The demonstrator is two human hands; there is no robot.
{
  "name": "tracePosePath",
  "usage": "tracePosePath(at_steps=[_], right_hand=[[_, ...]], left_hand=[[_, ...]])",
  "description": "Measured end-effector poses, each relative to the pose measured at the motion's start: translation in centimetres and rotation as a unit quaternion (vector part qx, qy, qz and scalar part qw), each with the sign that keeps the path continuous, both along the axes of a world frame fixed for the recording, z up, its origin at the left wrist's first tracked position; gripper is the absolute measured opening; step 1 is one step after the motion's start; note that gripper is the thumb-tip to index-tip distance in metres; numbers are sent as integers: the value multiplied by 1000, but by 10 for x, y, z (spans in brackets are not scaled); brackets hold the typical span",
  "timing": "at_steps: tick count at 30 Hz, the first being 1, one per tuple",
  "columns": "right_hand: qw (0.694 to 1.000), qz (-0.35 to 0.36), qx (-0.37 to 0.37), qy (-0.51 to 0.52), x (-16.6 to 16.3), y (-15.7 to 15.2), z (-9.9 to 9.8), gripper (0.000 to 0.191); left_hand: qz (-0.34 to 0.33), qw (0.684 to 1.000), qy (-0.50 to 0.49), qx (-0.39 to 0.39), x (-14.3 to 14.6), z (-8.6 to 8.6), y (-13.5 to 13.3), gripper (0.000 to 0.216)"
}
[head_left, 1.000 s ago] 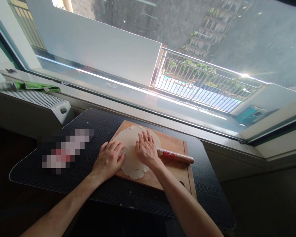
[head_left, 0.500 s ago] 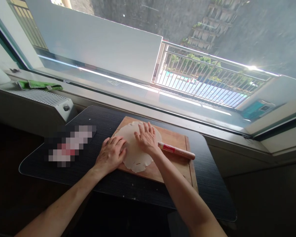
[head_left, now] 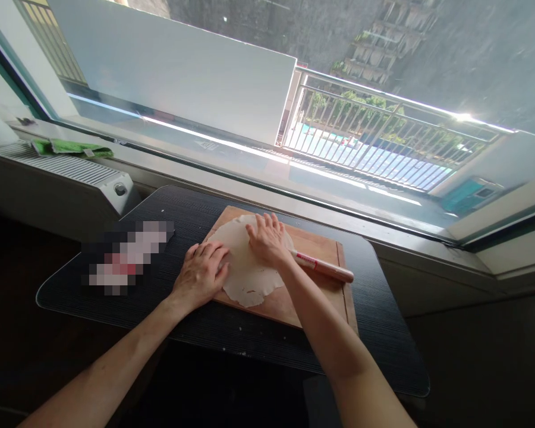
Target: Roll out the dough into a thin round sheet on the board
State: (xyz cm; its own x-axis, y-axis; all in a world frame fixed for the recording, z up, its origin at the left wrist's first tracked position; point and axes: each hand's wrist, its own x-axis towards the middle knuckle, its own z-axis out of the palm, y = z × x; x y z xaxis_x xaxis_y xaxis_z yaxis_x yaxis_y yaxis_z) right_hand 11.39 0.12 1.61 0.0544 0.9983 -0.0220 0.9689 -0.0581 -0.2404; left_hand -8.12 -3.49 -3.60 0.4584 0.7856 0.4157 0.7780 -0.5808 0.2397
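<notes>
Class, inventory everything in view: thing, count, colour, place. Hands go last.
dough sheet: one, off-white, on cutting board
cutting board: one, light brown, on table
rolling pin: one, brown with red label, board's right side
table: one, black, centre
pixelated item: count unclear, pinkish and red, table's left
radiator: one, whitish, left of table
cloth: one, green, atop radiator
windowsill: one, pale, behind table
railings: two, silver and yellowish, outside
panel: one, white, outside between railings
left hand: one, bare, at dough's left edge
right hand: one, bare, spread on dough
</notes>
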Motion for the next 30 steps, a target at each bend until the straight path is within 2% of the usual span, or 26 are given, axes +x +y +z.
tracePosePath(at_steps=[3,8,10,16,23,25,28,30], right_hand=[[999,-10,-45,-20,9,19,8,54],[1000,18,6,1,-10,-16,-4,58],[999,27,26,-4,-11,-18,-7,58],[999,-14,-34,-37,17,32,6,54],[999,32,26,4,-10,-16,-10,58],[1000,17,22,3,-4,-5,-8,58],[999,-37,-30,7,12,25,3,55],[997,-50,-50,8,15,30,7,53]], left_hand=[[1,1000,0,1,0,0,0,31],[-2,1000,-3,3,0,0,-1,29],[-4,1000,-4,3,0,-1,0,29],[-2,1000,-1,3,-1,-1,0,31],[-6,1000,1,3,-1,-1,0,29],[-7,1000,1,2,-1,-1,0,30],[-4,1000,2,2,-1,-1,0,31],[-4,1000,0,2,-1,0,0,31]])
